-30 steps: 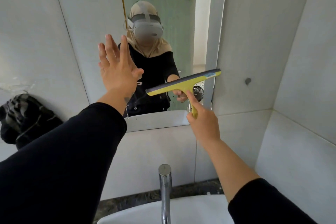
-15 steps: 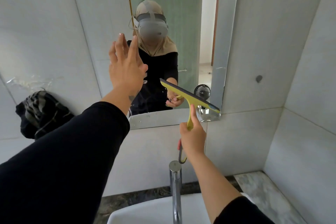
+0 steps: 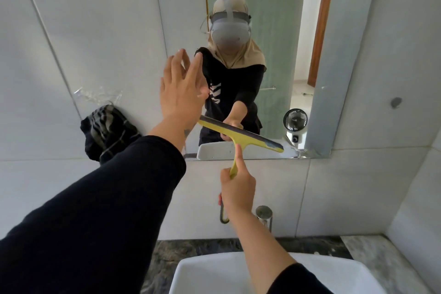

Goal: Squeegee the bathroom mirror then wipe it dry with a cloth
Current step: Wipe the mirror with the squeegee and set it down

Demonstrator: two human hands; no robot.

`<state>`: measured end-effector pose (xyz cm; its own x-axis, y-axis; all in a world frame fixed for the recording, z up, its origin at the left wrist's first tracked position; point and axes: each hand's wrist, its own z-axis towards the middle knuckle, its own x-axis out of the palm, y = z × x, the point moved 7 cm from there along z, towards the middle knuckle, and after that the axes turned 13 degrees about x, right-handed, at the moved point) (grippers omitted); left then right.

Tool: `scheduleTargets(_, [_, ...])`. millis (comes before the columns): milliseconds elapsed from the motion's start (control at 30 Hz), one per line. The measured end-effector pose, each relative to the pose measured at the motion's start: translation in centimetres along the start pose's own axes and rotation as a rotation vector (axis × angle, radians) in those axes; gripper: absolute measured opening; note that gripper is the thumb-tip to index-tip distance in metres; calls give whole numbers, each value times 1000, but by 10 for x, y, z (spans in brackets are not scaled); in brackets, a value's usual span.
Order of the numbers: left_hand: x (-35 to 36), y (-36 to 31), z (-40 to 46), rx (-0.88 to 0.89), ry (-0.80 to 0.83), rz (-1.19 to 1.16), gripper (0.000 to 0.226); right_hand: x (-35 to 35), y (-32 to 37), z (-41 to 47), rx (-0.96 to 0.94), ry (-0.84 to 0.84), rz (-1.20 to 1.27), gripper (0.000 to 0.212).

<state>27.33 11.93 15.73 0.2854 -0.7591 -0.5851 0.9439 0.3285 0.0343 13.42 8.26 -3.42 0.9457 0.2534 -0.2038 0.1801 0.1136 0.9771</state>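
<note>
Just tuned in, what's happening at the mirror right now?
A person is squeegeeing the bathroom mirror. The right hand has a closed grip on the handle of a yellow squeegee, its blade tilted down to the right near the mirror's bottom edge. The left hand is raised open, holding nothing. A dark striped cloth hangs on the wall to the left, unused.

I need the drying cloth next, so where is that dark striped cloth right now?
In the head view the dark striped cloth hangs bunched against the wall tiles on the left, just beyond the mirror, behind the raised left hand.
</note>
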Motion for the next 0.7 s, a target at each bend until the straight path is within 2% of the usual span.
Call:
scheduleTargets(100, [2, 1, -3, -1, 23, -8, 73, 9, -3, 0, 18, -20, -24, 66])
scheduleTargets(267, [17, -7, -10, -21, 80, -16, 86, 7, -1, -1, -71, -43, -173, 68])
scheduleTargets(433, [27, -16, -16, -70, 86, -33, 100, 8, 6, -7, -209, 16, -456, 66])
scheduleTargets(567, [35, -22, -26, -112, 73, -62, 102, 5, 3, -2, -256, 49, -694, 68])
scheduleTargets(700, [46, -28, -33, -142, 90, -61, 104, -8, 2, 4, -336, 86, -974, 80])
